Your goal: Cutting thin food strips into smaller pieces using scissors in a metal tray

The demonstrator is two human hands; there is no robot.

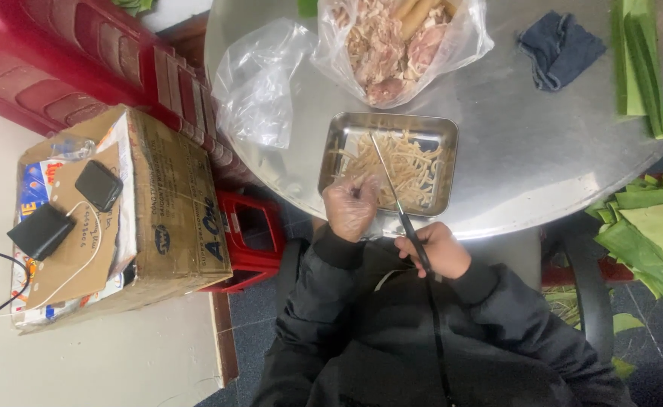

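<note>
Round steel desk (527, 151): metal tray (389, 163) of pale strips at near edge. Gloved left hand (351, 206) pinches strips over tray; right hand (435, 249) grips scissors (393, 192).

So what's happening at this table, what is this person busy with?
A person in a dark jacket sits at a round metal table. The left hand, in a clear plastic glove, rests at the near edge of a rectangular metal tray of pale shredded strips. The bare right hand holds a thin black-handled knife, blade pointing into the tray. Behind it sits an open clear plastic bag of pale meat pieces, with green leaves to the right.
</note>
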